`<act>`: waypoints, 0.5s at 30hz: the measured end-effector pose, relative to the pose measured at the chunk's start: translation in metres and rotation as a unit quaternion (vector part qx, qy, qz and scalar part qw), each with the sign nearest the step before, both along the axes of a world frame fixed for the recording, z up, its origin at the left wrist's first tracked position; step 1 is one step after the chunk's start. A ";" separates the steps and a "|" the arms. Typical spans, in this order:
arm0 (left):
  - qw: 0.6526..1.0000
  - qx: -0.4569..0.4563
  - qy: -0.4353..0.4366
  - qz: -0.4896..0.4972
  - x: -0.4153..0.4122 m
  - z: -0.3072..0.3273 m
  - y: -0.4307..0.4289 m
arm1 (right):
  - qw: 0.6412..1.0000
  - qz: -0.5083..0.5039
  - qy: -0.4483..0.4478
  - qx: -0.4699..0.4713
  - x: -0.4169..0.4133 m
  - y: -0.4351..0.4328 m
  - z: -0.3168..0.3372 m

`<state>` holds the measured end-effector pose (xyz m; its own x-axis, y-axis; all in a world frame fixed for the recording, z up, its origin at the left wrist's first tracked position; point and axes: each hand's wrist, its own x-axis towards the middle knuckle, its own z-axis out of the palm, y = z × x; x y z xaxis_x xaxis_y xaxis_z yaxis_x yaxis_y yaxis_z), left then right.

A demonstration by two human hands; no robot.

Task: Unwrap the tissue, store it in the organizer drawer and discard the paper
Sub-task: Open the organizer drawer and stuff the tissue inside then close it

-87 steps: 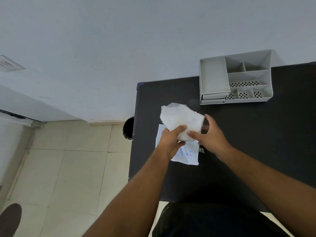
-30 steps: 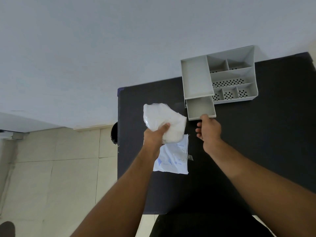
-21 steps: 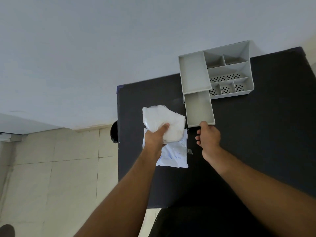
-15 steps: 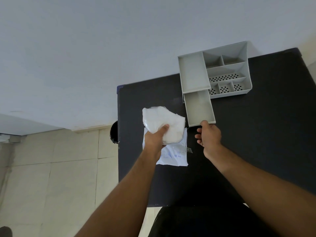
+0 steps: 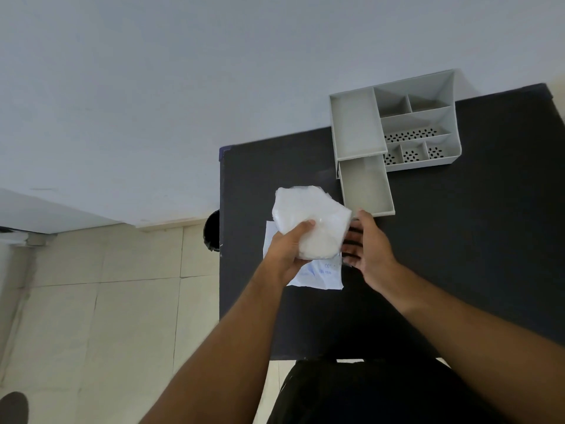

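Note:
My left hand point(image 5: 289, 250) grips a white tissue bundle point(image 5: 308, 218) and holds it above the black table point(image 5: 458, 240). Under it lies the white and blue paper wrapper point(image 5: 321, 273), flat on the table and partly hidden by hand and tissue. My right hand point(image 5: 365, 243) is just right of the tissue, fingers spread, holding nothing, thumb tip near the drawer's front edge. The grey organizer point(image 5: 394, 123) stands at the table's far side with its drawer point(image 5: 365, 185) pulled out toward me; the drawer has nothing in it.
A dark round bin point(image 5: 212, 231) sits on the tiled floor beside the table's left edge. The wall runs behind the table. My dark trousers show at the bottom below the table's near edge.
The drawer was pulled out by my right hand. That hand has since left the drawer front and moved left toward the tissue, which stayed in my left hand.

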<state>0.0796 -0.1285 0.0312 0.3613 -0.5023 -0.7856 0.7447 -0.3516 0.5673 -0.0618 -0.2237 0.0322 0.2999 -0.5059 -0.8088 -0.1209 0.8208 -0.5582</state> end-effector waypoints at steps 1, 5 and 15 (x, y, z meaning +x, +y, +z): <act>1.000 -0.002 0.009 -0.020 -0.001 0.000 0.001 | 0.998 0.012 -0.058 0.001 -0.001 0.006 0.002; 0.998 -0.001 -0.011 -0.067 -0.003 -0.003 0.004 | 0.988 0.062 -0.123 -0.072 -0.003 0.016 0.005; 0.985 -0.055 -0.085 -0.138 -0.006 0.013 -0.002 | 0.976 0.083 -0.036 -0.200 0.000 -0.001 0.013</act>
